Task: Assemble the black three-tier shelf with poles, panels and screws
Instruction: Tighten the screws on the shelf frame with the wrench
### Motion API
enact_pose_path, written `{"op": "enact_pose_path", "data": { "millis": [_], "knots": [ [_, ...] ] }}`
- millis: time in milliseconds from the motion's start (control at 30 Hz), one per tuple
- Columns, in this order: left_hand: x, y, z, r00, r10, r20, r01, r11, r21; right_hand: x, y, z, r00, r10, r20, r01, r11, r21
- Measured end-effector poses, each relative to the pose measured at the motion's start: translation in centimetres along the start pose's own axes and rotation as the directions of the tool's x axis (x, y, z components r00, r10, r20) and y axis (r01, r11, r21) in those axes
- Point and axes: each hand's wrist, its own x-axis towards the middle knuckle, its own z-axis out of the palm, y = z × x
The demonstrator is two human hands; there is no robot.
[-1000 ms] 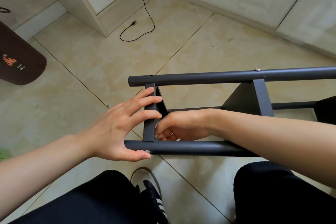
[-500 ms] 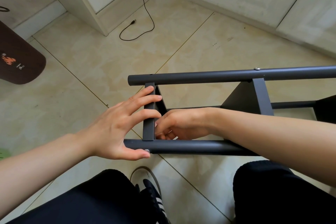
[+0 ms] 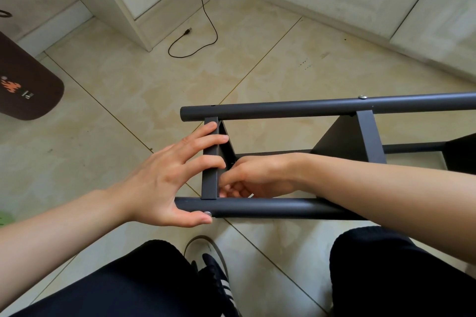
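Now fastening the end panel (image 3: 210, 159) of the shelf (image 3: 283, 207) lying on the floor.
Left hand (image 3: 164, 175), fingers spread, is bracing the panel beside its screw (image 3: 207, 213); right hand (image 3: 253, 177) is curling behind the panel, contents hidden. Keep holes aligned.

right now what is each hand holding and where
Left hand braces the dark grey metal shelf frame at its end panel edge and near pole. Right hand's curled fingers hide any contents.

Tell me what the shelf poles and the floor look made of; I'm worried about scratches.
The poles look like metal tubing with a matte dark coating: an even dull sheen and a hollow-looking end. The floor looks like glazed ceramic tile, beige, marbled, with thin grout lines.
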Motion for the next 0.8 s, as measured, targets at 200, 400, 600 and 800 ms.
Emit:
{"op": "enact_pose_path", "data": {
  "millis": [200,400,600,800],
  "knots": [
    [-0.02,-0.03,-0.04,1.0,0.002,0.003,-0.002,1.0,0.006,-0.08,-0.01,-0.14,0.999,-0.031,0.021,0.03,0.999,0.04],
    [0.0,-0.13,-0.03,1.0,0.007,0.004,-0.007,1.0,0.001,-0.01,-0.01,-0.06,1.0,-0.017,-0.002,0.017,1.0,0.02],
    [0.06,-0.19,0.0,1.0,0.01,0.002,-0.01,1.0,-0.003,-0.06,0.0,-0.01,0.998,-0.027,-0.051,0.024,0.998,-0.058],
    [0.05,-0.14,-0.02,1.0,0.005,-0.001,-0.005,1.0,-0.001,-0.19,-0.18,-0.09,1.0,-0.012,0.011,0.011,0.999,0.03]
  ]
}}
